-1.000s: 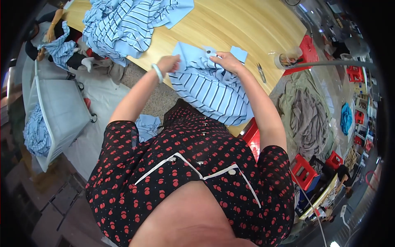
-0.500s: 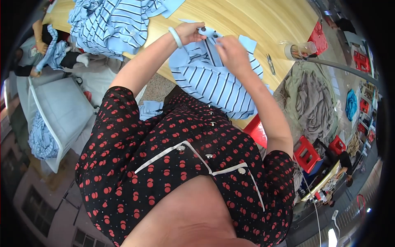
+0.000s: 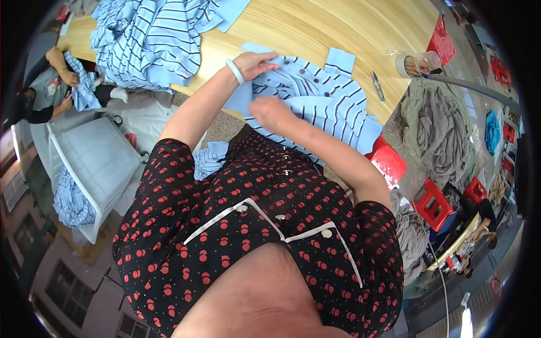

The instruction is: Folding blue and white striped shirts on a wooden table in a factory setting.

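My left hand [image 3: 256,63] rests on the light blue striped shirt [image 3: 315,107] at its far left part, near the row of dark buttons, fingers curled onto the cloth and pinching a fold of it between thumb and fingertips, as far as I can make out. My right hand [image 3: 270,111] lies nearer to my body, closed loosely over a plain blue panel of the same shirt, gripping its edge; the fingertips are tucked under, so I cannot tell exactly how much cloth they hold. The shirt lies flat on the wooden table [image 3: 315,28], just in front of me, with part of it hanging over the near edge toward my dress. Its long axis runs from my hands away to the right, toward the small snips [image 3: 377,85] and the roll of tape [image 3: 416,63] that sit well apart on the bare wood. So the bulk of the garment lies to the right of both grips, and my right hand is the nearer one to that free length, while my left anchors the button end. A heap of more striped shirts [image 3: 152,39] sits farther off to the left on the table, apart from the one I hold.
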Demonstrator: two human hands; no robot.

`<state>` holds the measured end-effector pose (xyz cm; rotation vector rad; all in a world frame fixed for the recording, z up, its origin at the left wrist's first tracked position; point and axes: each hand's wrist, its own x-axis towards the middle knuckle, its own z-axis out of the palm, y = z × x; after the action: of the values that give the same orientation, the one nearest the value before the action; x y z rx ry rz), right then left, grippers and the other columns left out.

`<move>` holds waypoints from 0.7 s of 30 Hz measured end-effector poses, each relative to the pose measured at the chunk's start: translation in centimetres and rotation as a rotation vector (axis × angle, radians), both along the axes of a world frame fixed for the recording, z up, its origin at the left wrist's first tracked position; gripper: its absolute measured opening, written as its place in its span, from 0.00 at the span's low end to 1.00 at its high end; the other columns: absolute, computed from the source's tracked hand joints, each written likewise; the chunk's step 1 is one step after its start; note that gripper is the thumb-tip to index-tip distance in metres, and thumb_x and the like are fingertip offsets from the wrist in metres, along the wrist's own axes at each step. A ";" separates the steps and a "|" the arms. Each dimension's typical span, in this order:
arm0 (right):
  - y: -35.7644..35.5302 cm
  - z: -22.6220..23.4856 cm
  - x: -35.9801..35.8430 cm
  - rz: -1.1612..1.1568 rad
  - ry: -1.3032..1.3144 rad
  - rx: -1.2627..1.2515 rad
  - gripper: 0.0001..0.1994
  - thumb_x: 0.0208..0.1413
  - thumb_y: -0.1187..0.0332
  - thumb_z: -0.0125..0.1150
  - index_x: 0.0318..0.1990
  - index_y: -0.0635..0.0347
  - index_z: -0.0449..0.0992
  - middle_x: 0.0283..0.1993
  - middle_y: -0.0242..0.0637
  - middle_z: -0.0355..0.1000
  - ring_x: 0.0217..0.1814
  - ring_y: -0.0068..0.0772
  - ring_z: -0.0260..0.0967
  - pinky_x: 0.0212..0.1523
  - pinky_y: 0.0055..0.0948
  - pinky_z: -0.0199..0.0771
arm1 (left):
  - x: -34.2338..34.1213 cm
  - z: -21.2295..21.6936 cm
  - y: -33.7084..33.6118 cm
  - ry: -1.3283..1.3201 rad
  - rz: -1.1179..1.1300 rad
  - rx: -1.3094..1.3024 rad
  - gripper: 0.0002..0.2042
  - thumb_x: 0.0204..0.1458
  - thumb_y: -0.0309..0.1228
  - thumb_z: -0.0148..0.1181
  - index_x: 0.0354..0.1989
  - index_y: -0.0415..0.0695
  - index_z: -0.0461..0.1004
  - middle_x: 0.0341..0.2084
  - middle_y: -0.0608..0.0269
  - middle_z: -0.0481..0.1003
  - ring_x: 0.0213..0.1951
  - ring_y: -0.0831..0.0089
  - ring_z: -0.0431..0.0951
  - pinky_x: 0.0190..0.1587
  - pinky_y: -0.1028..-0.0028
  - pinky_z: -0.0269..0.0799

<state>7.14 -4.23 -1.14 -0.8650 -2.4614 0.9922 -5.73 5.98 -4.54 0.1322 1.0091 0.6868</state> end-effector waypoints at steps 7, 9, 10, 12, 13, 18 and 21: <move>1.3 3.7 3.4 -0.278 0.080 -0.234 0.07 0.45 0.67 0.51 0.30 0.60 0.71 0.28 0.40 0.69 0.31 0.40 0.66 0.30 0.30 0.65 | 0.3 4.7 -3.9 0.192 -0.313 0.070 0.10 0.44 0.31 0.55 0.33 0.38 0.69 0.26 0.62 0.71 0.26 0.77 0.71 0.27 0.83 0.68; 2.0 4.0 4.4 -0.473 0.038 -0.437 0.09 0.45 0.66 0.51 0.33 0.59 0.71 0.28 0.41 0.69 0.31 0.40 0.67 0.31 0.28 0.65 | 0.6 3.5 -4.6 0.190 -0.293 0.049 0.09 0.44 0.31 0.55 0.32 0.39 0.69 0.26 0.62 0.71 0.25 0.77 0.71 0.28 0.82 0.69; 2.1 3.7 4.5 -0.472 0.039 -0.435 0.09 0.45 0.66 0.51 0.33 0.59 0.71 0.28 0.41 0.69 0.31 0.40 0.67 0.31 0.28 0.65 | 0.5 3.0 -4.9 0.187 -0.272 0.027 0.09 0.44 0.31 0.55 0.31 0.39 0.68 0.25 0.62 0.71 0.25 0.77 0.71 0.28 0.81 0.69; 1.9 3.3 5.1 -0.504 0.030 -0.441 0.09 0.45 0.67 0.51 0.34 0.59 0.71 0.28 0.42 0.69 0.31 0.41 0.67 0.31 0.28 0.64 | 0.9 2.8 -5.3 0.129 -0.266 0.037 0.09 0.44 0.30 0.55 0.31 0.39 0.68 0.25 0.62 0.70 0.26 0.76 0.71 0.30 0.81 0.69; 1.8 3.2 5.4 -0.508 0.029 -0.438 0.09 0.45 0.67 0.51 0.34 0.59 0.71 0.28 0.42 0.69 0.31 0.41 0.67 0.31 0.28 0.64 | 1.0 2.8 -5.4 0.106 -0.281 0.068 0.09 0.44 0.30 0.54 0.32 0.39 0.68 0.26 0.62 0.70 0.26 0.76 0.71 0.30 0.81 0.69; 1.7 2.7 4.8 -0.493 -0.041 -0.183 0.08 0.45 0.70 0.48 0.32 0.62 0.70 0.30 0.45 0.68 0.33 0.45 0.65 0.33 0.32 0.65 | 0.6 4.1 -5.9 0.158 -0.350 0.176 0.11 0.45 0.31 0.54 0.34 0.38 0.68 0.28 0.61 0.71 0.27 0.77 0.71 0.31 0.81 0.68; 1.5 2.7 4.7 -0.461 -0.113 -0.107 0.07 0.45 0.71 0.47 0.31 0.63 0.69 0.29 0.46 0.67 0.33 0.47 0.64 0.33 0.35 0.64 | 0.6 4.4 -5.9 0.275 -0.441 0.294 0.12 0.45 0.32 0.54 0.34 0.37 0.69 0.28 0.60 0.71 0.27 0.78 0.71 0.31 0.82 0.68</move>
<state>11.85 -2.78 1.58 -1.4746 -2.1549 0.9278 -5.17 0.08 -0.15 0.7011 1.0875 0.4123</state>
